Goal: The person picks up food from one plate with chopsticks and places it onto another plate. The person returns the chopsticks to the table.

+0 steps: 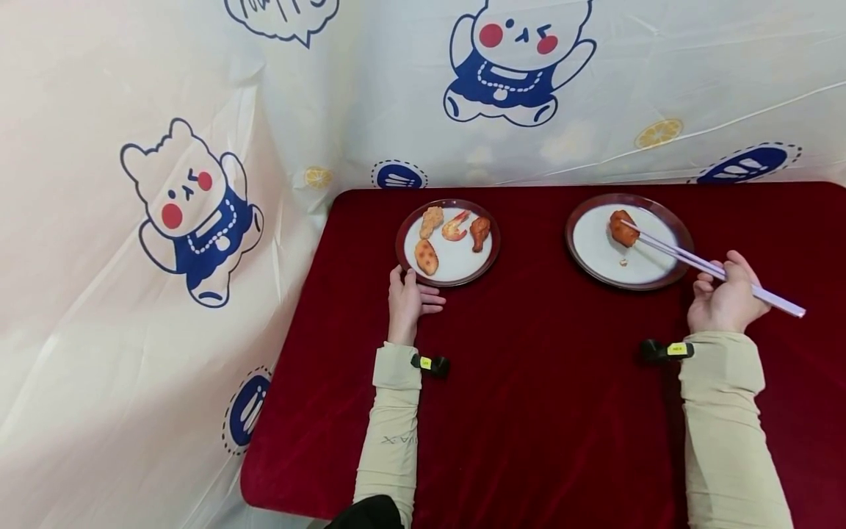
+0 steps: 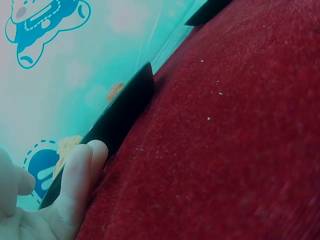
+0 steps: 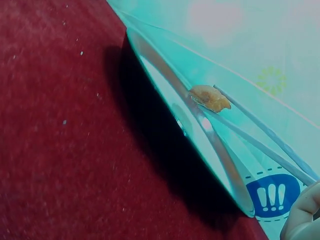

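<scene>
My right hand (image 1: 727, 297) holds a pair of pale chopsticks (image 1: 700, 266). Their tips pinch a brown, fried-looking food piece (image 1: 623, 229), which in the right wrist view hangs above the brown-rimmed right plate (image 1: 588, 264). A small orange speck shows on that plate below the piece. On the left, my left hand (image 1: 406, 301) touches the near rim of another brown-rimmed plate (image 1: 456, 269), its fingers extended. That left plate carries a shrimp (image 1: 454, 226), a browned drumstick (image 1: 479, 234), a paler drumstick-shaped piece (image 1: 432, 222) and a spotted golden oval piece (image 1: 426, 257).
Both plates stand near the far edge of a table under a dark red cloth (image 1: 548, 397). A white curtain (image 1: 396, 88) with printed cartoon bears hangs behind and to the left. Black wrist cameras (image 1: 432, 364) sit at both cuffs.
</scene>
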Tool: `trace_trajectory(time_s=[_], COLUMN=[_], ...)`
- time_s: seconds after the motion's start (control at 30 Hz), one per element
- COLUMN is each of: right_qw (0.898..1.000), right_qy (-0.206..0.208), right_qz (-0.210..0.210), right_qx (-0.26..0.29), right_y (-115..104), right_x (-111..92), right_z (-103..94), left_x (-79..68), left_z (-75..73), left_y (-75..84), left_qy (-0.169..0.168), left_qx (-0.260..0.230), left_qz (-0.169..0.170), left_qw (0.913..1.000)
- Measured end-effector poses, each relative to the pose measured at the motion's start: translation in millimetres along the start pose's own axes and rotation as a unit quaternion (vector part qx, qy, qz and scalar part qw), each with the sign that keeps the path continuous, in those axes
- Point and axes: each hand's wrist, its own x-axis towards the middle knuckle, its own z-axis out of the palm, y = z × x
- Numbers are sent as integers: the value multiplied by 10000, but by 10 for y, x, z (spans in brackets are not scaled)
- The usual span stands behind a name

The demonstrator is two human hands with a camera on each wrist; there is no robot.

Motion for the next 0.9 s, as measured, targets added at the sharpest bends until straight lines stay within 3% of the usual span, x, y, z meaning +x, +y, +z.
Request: trace_trajectory(time_s=[0.5,0.9], right_qw=[9997,9973], right_qy=[-88,-452], right_qz=[146,496], right_qx=[157,302], right_y=[43,122], right_x=[-96,-163], right_z=[66,81], left_x=[-6,-3], left_z=[4,14], left_y=[-16,3], left_qy=[81,27], left_qx=[-69,7], left_qz=[86,11], left_qw=[9999,10000])
